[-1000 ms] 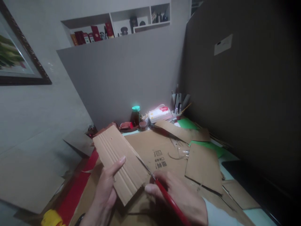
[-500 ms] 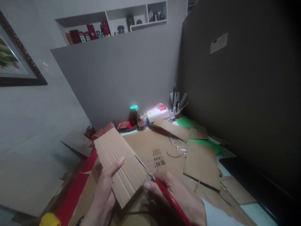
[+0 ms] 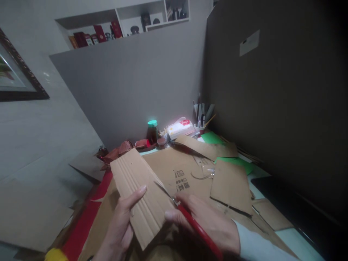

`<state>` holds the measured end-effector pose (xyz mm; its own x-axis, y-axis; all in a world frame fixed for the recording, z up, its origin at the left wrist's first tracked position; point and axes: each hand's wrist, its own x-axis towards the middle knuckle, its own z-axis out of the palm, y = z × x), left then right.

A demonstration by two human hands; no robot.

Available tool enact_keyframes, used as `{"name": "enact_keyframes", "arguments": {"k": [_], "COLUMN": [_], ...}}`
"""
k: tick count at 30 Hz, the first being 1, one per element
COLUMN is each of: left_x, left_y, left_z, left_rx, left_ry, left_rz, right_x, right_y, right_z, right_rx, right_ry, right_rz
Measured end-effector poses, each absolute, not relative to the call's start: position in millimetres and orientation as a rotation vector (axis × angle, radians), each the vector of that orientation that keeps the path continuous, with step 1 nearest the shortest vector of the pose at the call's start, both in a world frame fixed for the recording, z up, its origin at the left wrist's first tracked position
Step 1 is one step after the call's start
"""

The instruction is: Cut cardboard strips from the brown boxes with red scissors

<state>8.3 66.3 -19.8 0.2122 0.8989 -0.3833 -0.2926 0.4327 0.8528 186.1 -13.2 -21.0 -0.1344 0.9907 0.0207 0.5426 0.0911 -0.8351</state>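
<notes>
My left hand [image 3: 126, 214] grips a rectangular piece of corrugated cardboard [image 3: 138, 186] by its left edge, thumb flat on its ribbed face. The piece is held tilted above a larger cardboard sheet [image 3: 160, 163] with printed black characters. My right hand [image 3: 206, 221] is wrapped round red-handled scissors [image 3: 195, 224]. Their upper blade lies over the right edge of the held piece, pointing up and left; the lower blade is hidden behind the cardboard. The fingers of my left hand behind the piece are out of sight.
Cut cardboard [image 3: 231, 186] lies to the right, near green paper [image 3: 213, 137] and a clear plastic item [image 3: 208, 171]. At the back stand a teal-lidded jar [image 3: 152, 132], a tissue pack [image 3: 181, 127] and a cup of pens and brushes [image 3: 200, 127]. A dark panel [image 3: 272, 101] rises on the right.
The view has shifted slightly. The scissors and cardboard stay together, with the blade still at the right edge; the held piece sits a little lower in view.
</notes>
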Motion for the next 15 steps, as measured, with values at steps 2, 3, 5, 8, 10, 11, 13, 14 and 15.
{"name": "enact_keyframes", "arguments": {"k": [2, 3, 5, 8, 10, 11, 13, 14, 15], "left_x": [9, 9, 9, 9, 8, 8, 7, 6, 5], "left_y": [65, 64, 62, 59, 57, 56, 54, 52, 50], "left_z": [-19, -18, -17, -13, -12, -11, -10, -10, -9], "left_rx": [0.722, 0.725, 0.731, 0.724, 0.709, 0.700, 0.686, 0.671, 0.650], "left_ry": [1.034, 1.037, 1.047, 1.068, 1.083, 1.090, 1.096, 1.089, 1.080], "left_rz": [0.932, 0.939, 0.959, 0.982, 0.983, 0.978, 0.951, 0.929, 0.911], "right_x": [186, 185, 184, 181, 178, 177, 175, 173, 172], "right_y": [-14, -14, -15, -17, -19, -20, -21, -21, -22], "right_z": [-21, -21, -21, -22, -22, -22, -21, -21, -21], "right_rx": [-1.529, -1.533, -1.537, -1.577, -1.589, -1.593, -1.620, -1.642, -1.664], "right_ry": [-1.733, -1.733, -1.745, -1.742, -1.721, -1.717, -1.720, -1.723, -1.725], "right_rz": [0.933, 0.940, 0.930, 0.857, 0.857, 0.881, 0.895, 0.867, 0.835]}}
